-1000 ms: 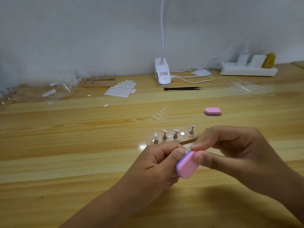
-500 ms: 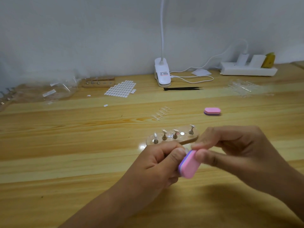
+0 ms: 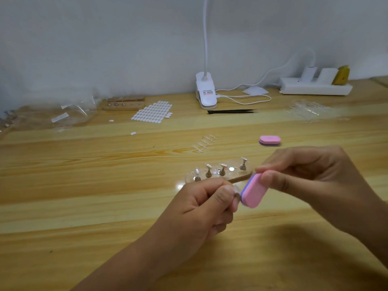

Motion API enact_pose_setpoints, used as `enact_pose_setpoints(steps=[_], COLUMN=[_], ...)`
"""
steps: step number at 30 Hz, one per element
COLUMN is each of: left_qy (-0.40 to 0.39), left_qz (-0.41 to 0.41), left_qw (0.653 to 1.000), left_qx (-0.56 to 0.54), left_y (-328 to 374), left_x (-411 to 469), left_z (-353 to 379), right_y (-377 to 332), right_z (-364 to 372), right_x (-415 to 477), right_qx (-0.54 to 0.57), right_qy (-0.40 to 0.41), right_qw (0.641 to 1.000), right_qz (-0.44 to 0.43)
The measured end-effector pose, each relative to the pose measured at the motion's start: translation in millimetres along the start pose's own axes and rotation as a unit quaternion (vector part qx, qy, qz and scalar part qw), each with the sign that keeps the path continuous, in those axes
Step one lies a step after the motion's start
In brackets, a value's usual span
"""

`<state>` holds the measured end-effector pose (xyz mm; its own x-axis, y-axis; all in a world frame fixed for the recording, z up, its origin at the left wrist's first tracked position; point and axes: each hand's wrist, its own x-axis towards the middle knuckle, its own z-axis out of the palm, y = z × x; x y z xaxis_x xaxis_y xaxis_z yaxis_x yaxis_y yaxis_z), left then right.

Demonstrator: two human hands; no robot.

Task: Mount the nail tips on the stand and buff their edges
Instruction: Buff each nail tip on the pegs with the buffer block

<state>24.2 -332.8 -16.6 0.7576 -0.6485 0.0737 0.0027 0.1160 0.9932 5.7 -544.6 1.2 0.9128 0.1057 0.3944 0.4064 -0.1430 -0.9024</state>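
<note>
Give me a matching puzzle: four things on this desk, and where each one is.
Things:
1. nail tip
2. buffer in use
3. spare buffer
4. tweezers

Places:
A. flat on the desk, beyond the stand
B. in front of the lamp
C. pinched in the left hand
D. gripped by the right hand

Pairs: 1-C, 2-D, 3-A, 4-B

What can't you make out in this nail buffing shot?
Head view only.
nail tip: clear, mostly covered by the left hand; contact with the buffer block unclear.
pegs on the stand: too small to tell which carry tips.
lamp clip label: too small to read.
clutter at the left edge: blurred, cut off by the frame.
</note>
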Motion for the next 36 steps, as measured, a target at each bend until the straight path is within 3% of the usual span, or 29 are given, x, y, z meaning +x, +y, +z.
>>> enact_pose_setpoints(steps=[3, 7, 15, 19, 22, 36], left_qy=[0.011, 0.003, 0.006, -0.004, 0.003, 0.011], left_qz=[0.005, 0.004, 0.003, 0.007, 0.009, -0.003], left_qw=[1.000, 1.000, 1.000, 1.000, 1.000, 1.000], left_qx=[0.023, 0.012, 0.014, 0.005, 0.019, 0.014], left_y=[-2, -1, -2, -5, -5, -5], left_x=[0, 1, 2, 1, 1, 1], left_z=[-1, 0, -1, 4, 3, 5], right_y=[2, 1, -1, 0, -2, 0], right_z=[10, 1, 1, 15, 11, 12], right_x=[-4, 0, -1, -7, -4, -5], right_qx=[-0.018, -0.007, 0.080, 0.017, -0.056, -0.070], right_qy=[-0.054, 0.016, 0.014, -0.032, -0.023, -0.028], right_qw=[0.998, 1.000, 0.996, 0.999, 0.998, 0.996], right_qz=[-0.005, 0.010, 0.019, -0.002, -0.028, -0.043])
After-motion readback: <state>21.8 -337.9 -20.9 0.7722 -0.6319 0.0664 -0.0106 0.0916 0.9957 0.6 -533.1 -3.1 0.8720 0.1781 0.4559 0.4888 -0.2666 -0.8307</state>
